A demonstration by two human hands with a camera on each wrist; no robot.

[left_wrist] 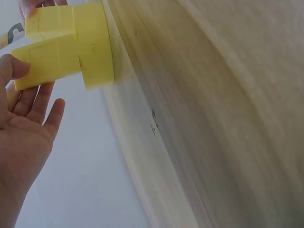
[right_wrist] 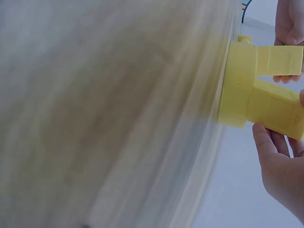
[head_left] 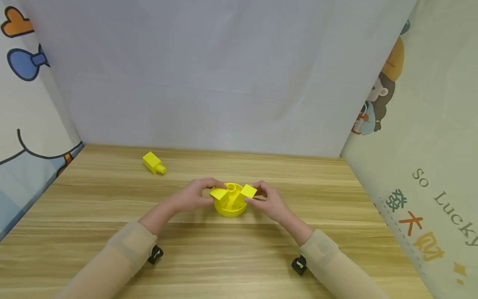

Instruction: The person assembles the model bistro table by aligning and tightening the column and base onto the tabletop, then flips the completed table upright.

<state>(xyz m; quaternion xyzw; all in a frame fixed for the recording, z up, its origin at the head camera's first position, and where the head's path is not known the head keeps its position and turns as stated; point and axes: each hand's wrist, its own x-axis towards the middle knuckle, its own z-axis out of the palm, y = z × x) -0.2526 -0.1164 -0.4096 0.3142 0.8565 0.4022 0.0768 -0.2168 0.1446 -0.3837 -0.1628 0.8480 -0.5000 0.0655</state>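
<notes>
A round yellow base point(head_left: 230, 213) with a raised rim and a ring-shaped socket inside sits on the wooden table. Two yellow blocks stand up from it, one at each side. My left hand point(head_left: 192, 195) pinches the left block point(head_left: 218, 193) between thumb and fingers; the left wrist view shows this grip on the block point(left_wrist: 47, 61) above the base point(left_wrist: 96, 45). On the other side, my right hand point(head_left: 271, 202) holds the right block point(head_left: 248, 191), which leans outward. How the blocks' lower ends meet the base is hidden.
A third yellow block with a round peg point(head_left: 153, 162) lies on its side at the table's back left. A grey-white cloth point(head_left: 209, 83) hangs behind the wooden table point(head_left: 224, 257). Printed panels flank it left and right.
</notes>
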